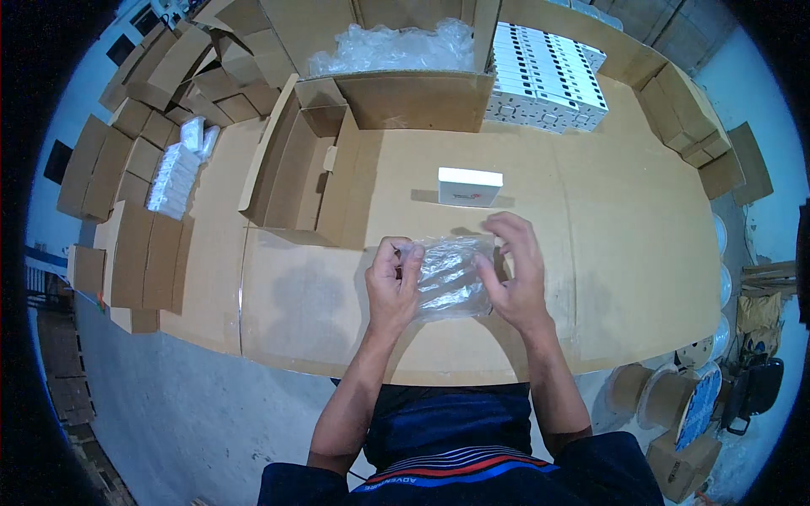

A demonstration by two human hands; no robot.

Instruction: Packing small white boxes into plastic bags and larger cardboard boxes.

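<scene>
I see both hands gripping a clear plastic bag (449, 275) just above the near edge of the cardboard-covered bench (624, 278): my left hand (393, 282) pinches its left end, my right hand (516, 274) clasps the right. A small white box (469, 186) stands just beyond, an open carton (297, 173) far left.

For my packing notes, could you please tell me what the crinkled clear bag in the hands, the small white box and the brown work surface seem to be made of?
Crinkled clear bag, held between the left hand and right hand: thin glossy plastic film, see-through with bright creases.
Small white box: probably smooth paperboard, with crisp edges.
Brown work surface: matte corrugated cardboard sheets, showing folds and seams.
</scene>
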